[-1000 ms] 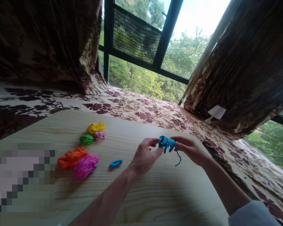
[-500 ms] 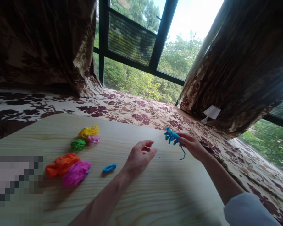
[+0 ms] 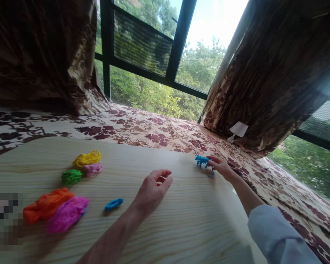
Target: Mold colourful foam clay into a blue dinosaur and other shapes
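A small blue animal figure [image 3: 202, 160] with legs and a long curled tail is at the far right of the table. The fingers of my right hand [image 3: 219, 166] are closed on its rear end, and its legs are at or just over the tabletop; I cannot tell which. My left hand [image 3: 155, 185] is above the middle of the table, its fingers curved and parted from the thumb, holding nothing. To its left lies a blue oval ring [image 3: 113, 204], apart from the hand.
On the left of the pale wooden table [image 3: 181, 227] lie soft-looking lumps: yellow [image 3: 87, 158], light pink [image 3: 94, 169], green [image 3: 72, 177], orange [image 3: 47, 205] and magenta [image 3: 67, 216]. Beyond are floral cloth [image 3: 137, 126], a small white lamp [image 3: 238, 129], curtains and windows.
My right hand has lowered the blue animal figure towards the tabletop, and its tail now curls lower down. The camera view has shifted slightly right. My left hand keeps its curved pose.
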Available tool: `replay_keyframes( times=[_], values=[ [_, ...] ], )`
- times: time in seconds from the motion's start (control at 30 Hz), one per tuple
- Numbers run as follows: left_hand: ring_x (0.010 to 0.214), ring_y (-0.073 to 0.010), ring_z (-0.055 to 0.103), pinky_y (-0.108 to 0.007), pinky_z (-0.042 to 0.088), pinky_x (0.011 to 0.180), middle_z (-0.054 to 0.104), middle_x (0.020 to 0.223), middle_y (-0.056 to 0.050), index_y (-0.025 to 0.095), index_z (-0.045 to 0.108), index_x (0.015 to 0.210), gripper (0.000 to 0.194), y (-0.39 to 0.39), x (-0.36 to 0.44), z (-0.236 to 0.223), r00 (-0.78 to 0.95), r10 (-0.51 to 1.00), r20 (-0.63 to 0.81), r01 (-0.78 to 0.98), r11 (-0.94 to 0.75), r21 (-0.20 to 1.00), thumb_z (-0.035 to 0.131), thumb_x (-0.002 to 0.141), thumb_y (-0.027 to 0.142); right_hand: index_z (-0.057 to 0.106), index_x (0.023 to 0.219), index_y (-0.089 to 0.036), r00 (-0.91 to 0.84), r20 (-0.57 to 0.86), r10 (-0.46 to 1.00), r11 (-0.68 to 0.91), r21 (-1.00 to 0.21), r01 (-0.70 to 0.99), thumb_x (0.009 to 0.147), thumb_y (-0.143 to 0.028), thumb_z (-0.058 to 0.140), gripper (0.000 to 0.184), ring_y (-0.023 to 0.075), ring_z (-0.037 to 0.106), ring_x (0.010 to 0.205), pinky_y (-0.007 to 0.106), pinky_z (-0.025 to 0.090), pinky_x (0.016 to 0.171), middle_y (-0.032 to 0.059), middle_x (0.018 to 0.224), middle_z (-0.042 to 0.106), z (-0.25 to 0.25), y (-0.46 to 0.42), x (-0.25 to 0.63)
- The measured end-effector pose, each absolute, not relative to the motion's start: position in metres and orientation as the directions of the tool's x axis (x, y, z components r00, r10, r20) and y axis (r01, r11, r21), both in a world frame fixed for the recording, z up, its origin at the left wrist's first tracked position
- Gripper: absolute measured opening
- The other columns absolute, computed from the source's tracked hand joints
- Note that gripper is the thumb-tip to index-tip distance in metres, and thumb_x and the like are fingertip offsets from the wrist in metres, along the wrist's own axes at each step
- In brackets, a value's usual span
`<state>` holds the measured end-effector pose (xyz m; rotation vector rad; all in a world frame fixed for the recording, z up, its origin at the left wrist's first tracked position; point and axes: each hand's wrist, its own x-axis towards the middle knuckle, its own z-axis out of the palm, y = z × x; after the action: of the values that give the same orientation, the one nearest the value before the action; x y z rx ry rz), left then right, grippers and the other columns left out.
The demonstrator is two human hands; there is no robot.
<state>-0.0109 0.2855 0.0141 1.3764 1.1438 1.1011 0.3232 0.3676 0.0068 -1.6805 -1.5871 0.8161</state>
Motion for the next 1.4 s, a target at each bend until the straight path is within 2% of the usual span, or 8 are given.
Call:
replay_keyframes(
  times=[0.27,0.6,0.77,0.9,1.03,1.13,1.4],
  values=[
    [0.078,-0.0183,0.060,-0.028,0.046,0.070,0.066,0.087,-0.008,0.013,0.062,0.100,0.038,0.286,-0.010,0.013,0.150,0.987,0.057,0.114,-0.075,0.991,0.058,0.073,0.039,0.051,0.115,-0.016,0.111,-0.016,0.994,-0.093,-0.665,0.741,0.087,-0.028,0.053,0.031,0.0194,0.057,0.095,0.039,0.049,0.078,0.0076,0.115,0.054,0.014,0.360,0.332],
    [0.074,-0.0175,0.060,-0.027,0.046,0.067,0.066,0.081,-0.006,0.013,0.063,0.099,0.038,0.287,-0.009,0.010,0.153,0.986,0.071,0.102,-0.087,0.991,0.058,0.072,0.039,0.056,0.108,-0.018,0.232,-0.128,0.964,-0.257,-0.237,0.937,0.089,-0.031,0.049,0.025,0.0195,0.057,0.094,0.037,0.049,0.079,0.0054,0.113,0.056,0.006,0.336,0.338],
    [0.072,-0.0169,0.059,-0.027,0.045,0.066,0.066,0.077,-0.005,0.013,0.062,0.099,0.038,0.287,-0.010,0.009,0.158,0.985,0.064,0.114,-0.083,0.990,0.058,0.073,0.040,0.054,0.111,-0.017,0.270,-0.092,0.958,-0.278,-0.086,0.957,0.088,-0.029,0.051,0.027,0.0192,0.057,0.095,0.037,0.049,0.078,0.0066,0.115,0.055,0.014,0.335,0.339],
    [0.069,-0.0161,0.058,-0.026,0.043,0.063,0.065,0.073,-0.004,0.014,0.062,0.100,0.037,0.286,-0.010,0.009,0.165,0.985,0.058,0.134,-0.081,0.988,0.057,0.073,0.040,0.053,0.112,-0.018,0.277,-0.038,0.960,-0.278,-0.014,0.960,0.088,-0.029,0.050,0.026,0.0184,0.057,0.095,0.038,0.049,0.079,0.0071,0.115,0.055,0.017,0.336,0.344],
    [0.063,-0.0149,0.055,-0.024,0.041,0.056,0.063,0.067,-0.002,0.015,0.062,0.099,0.037,0.285,-0.010,0.008,0.165,0.985,0.052,0.141,-0.076,0.987,0.057,0.073,0.041,0.053,0.112,-0.018,0.258,0.005,0.966,-0.258,0.002,0.966,0.088,-0.029,0.050,0.026,0.0182,0.057,0.095,0.038,0.049,0.079,0.0072,0.115,0.055,0.016,0.336,0.352],
    [0.059,-0.0139,0.054,-0.023,0.039,0.053,0.062,0.064,-0.001,0.016,0.062,0.098,0.037,0.286,-0.010,0.006,0.160,0.986,0.049,0.139,-0.072,0.988,0.057,0.072,0.041,0.053,0.112,-0.017,0.197,0.032,0.980,-0.196,-0.035,0.980,0.088,-0.029,0.051,0.027,0.0185,0.057,0.094,0.038,0.049,0.079,0.0073,0.114,0.055,0.019,0.340,0.355],
    [0.064,-0.0145,0.056,-0.024,0.042,0.057,0.064,0.070,-0.002,0.016,0.063,0.097,0.036,0.286,-0.008,0.004,0.155,0.985,0.081,0.114,-0.099,0.989,0.058,0.072,0.040,0.052,0.113,-0.017,-0.052,0.147,0.988,0.092,-0.280,0.956,0.089,-0.029,0.050,0.027,0.0187,0.057,0.096,0.039,0.049,0.080,0.0075,0.116,0.054,0.029,0.366,0.334]
  ],
)
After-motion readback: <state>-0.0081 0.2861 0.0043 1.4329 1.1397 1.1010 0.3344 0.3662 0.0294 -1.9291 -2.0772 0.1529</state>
